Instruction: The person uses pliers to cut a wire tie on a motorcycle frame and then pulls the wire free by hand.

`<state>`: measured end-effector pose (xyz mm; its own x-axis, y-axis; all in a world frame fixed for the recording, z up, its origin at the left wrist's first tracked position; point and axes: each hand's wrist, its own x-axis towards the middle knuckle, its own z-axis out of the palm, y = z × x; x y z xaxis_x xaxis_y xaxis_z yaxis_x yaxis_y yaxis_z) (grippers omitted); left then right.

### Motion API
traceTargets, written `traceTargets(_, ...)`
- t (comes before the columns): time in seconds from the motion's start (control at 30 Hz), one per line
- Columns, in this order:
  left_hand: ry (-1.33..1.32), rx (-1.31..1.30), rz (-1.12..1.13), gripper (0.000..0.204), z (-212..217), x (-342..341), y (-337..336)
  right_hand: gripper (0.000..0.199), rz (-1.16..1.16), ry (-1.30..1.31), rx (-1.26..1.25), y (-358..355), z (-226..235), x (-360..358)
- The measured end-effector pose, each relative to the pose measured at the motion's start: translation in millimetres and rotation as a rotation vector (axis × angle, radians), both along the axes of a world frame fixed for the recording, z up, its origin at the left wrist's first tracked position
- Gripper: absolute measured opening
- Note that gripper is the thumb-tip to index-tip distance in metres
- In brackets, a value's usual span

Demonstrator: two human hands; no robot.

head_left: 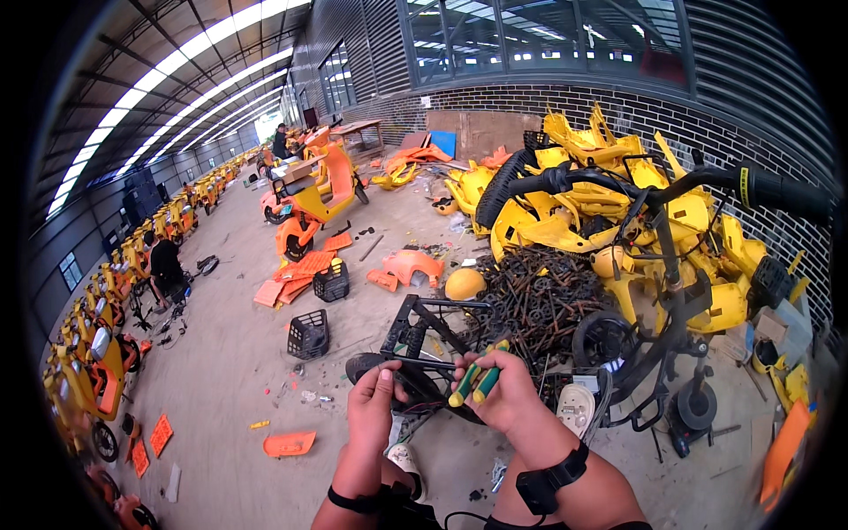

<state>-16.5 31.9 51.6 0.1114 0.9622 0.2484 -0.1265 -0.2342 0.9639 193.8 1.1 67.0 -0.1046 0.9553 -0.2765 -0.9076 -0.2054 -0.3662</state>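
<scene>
The right hand (505,393) is closed around the green-and-yellow handles of a pair of pliers (475,378), which slant up and to the right out of the fist. The left hand (374,408) sits just beside it, fingers curled and thumb up, pinching the end of a thin black rod (420,360) that runs across toward the pliers. Both wrists wear black straps. Directly under and behind the hands lies a black bike frame (424,329) on its side, with a small black tyre (375,364) touching the left hand's fingers. To the right stands a stripped black scooter frame (664,291) whose handlebar (654,181) arches across the upper right. Behind the frame is a heap of dark, rusty metal parts (534,296), and beyond that a large pile of yellow plastic body panels (609,190) against the brick wall (495,102). A yellow helmet (465,283) rests at the edge of the heap. On the concrete floor (230,371) to the left sit two black baskets (310,334), orange panels (300,269) and an orange scooter (309,205). Further left, a person in black (164,265) crouches by a row of yellow bikes (93,353).
</scene>
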Motion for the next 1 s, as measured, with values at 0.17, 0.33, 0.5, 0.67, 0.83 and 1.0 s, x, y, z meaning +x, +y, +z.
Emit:
traceTargets(0.17,-0.180,-0.101,-0.160,0.026,1.7,3.6,-0.1,0.029,0.025,-0.295,0.109,-9.1,11.9,5.6)
traceTargets(0.33,-0.441,-0.264,-0.179,0.026,6.5,5.7,-1.6,0.038,0.186,-0.506,0.106,-4.7,1.3,-4.8)
traceTargets(0.5,-0.344,-0.219,-0.209,0.025,12.0,8.7,-8.7,0.053,0.310,-0.611,0.182,-7.4,3.5,-5.6)
traceTargets(0.67,-0.548,-0.242,-0.295,0.024,16.6,-2.6,-14.5,0.044,0.340,-0.706,0.247,-20.1,21.0,-11.5)
traceTargets(0.83,-0.614,-0.267,-0.274,0.023,13.6,-4.9,-15.8,0.054,0.381,-0.776,0.224,-23.8,18.1,-9.7)
traceTargets(1.0,-0.534,-0.303,-0.215,0.023,10.8,-9.9,-20.7,0.057,0.369,-0.843,0.112,-27.5,12.0,-15.3)
